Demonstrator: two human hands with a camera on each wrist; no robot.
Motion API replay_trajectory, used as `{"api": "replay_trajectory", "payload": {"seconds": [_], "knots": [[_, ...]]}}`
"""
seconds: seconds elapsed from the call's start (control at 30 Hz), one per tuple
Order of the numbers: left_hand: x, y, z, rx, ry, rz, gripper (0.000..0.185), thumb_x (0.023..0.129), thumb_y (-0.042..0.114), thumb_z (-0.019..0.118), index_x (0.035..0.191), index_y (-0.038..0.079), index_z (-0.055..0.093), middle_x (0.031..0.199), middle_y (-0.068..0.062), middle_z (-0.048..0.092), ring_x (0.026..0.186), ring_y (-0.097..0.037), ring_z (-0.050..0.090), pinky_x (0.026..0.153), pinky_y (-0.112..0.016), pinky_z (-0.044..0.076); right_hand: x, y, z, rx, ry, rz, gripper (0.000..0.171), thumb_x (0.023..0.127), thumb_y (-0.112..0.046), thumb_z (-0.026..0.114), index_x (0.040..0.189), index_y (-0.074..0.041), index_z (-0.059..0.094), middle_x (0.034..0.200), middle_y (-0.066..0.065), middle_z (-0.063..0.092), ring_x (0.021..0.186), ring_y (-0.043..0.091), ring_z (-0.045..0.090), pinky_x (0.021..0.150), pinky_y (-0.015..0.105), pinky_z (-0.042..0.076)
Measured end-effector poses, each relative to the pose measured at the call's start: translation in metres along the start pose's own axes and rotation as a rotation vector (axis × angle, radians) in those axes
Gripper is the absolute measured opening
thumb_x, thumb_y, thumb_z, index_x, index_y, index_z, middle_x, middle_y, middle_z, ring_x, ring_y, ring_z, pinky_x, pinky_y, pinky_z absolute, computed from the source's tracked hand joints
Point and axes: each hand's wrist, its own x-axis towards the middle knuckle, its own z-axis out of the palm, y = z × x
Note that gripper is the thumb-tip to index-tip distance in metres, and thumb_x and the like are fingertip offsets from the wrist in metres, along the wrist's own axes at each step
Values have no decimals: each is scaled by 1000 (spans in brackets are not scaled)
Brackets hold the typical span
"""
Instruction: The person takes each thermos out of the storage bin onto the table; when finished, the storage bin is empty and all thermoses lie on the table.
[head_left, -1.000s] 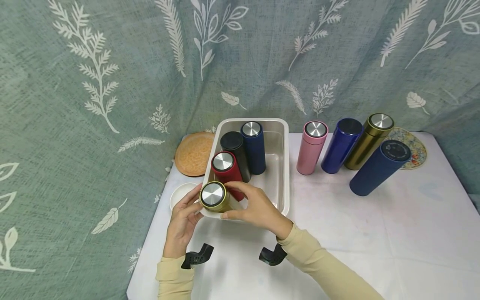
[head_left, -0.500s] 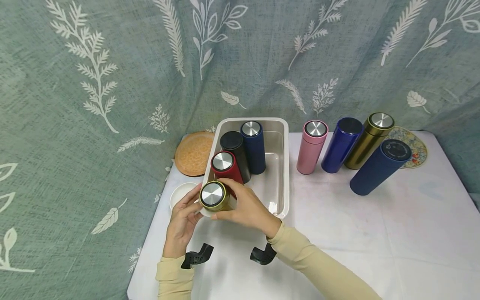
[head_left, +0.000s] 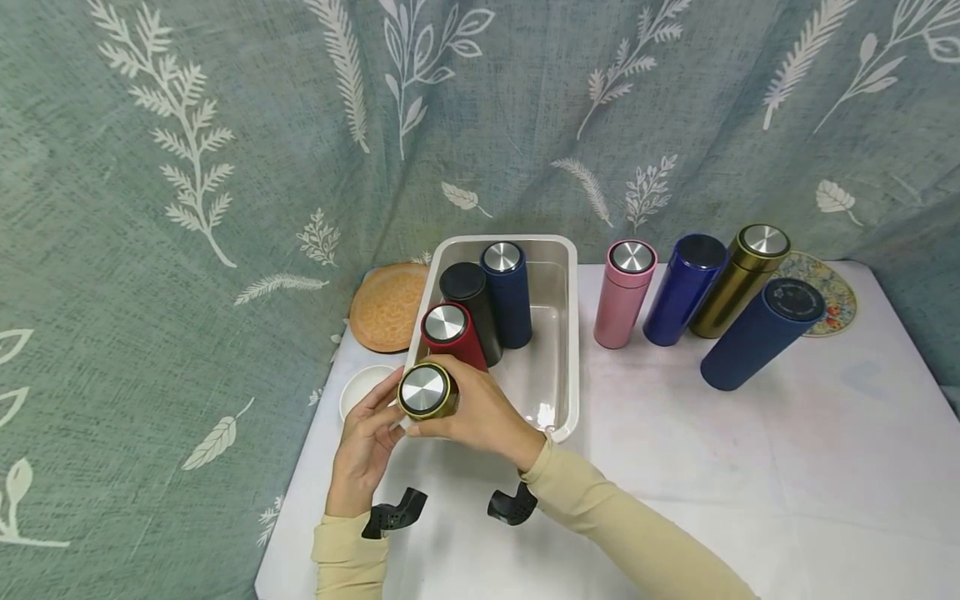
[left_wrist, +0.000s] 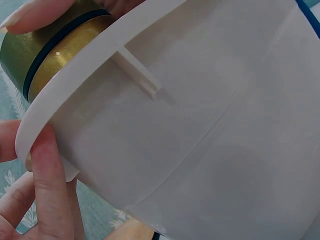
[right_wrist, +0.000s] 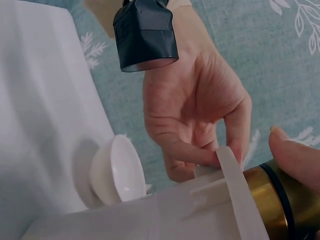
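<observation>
Lower now, the gold flask (head_left: 424, 391) sits in my right hand (head_left: 480, 412), fingers curled round it at the tray (head_left: 570, 333) corner. Left wrist: left fingers (left_wrist: 47, 195) pinch the rim. Right wrist: flask beside thumb.

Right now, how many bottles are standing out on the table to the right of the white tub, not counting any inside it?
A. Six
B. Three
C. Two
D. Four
D: beside the white tub stand a pink bottle, a blue bottle, a gold bottle and a dark blue bottle.
</observation>
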Motion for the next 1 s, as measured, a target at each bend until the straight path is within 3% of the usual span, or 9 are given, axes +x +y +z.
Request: {"api": "replay_trajectory", "payload": {"seconds": [0.73, 1.0], "knots": [[-1, 0, 1, 1, -3, 16, 48, 95, -5, 55, 141, 11, 56, 113, 7, 70, 84, -1, 68, 70, -17, 56, 0, 3, 4, 85, 80, 13, 69, 65, -20, 93, 128, -17, 63, 118, -3, 71, 109, 12, 65, 99, 32, 50], [-2, 3, 3, 20, 2, -19, 55, 96, -1, 59, 149, 7, 46, 119, 8, 68, 90, -1, 69, 72, -16, 56, -1, 2, 3, 86, 110, 2, 68, 65, -21, 94, 126, -18, 64, 116, -4, 71, 108, 12, 65, 98, 31, 51]]}}
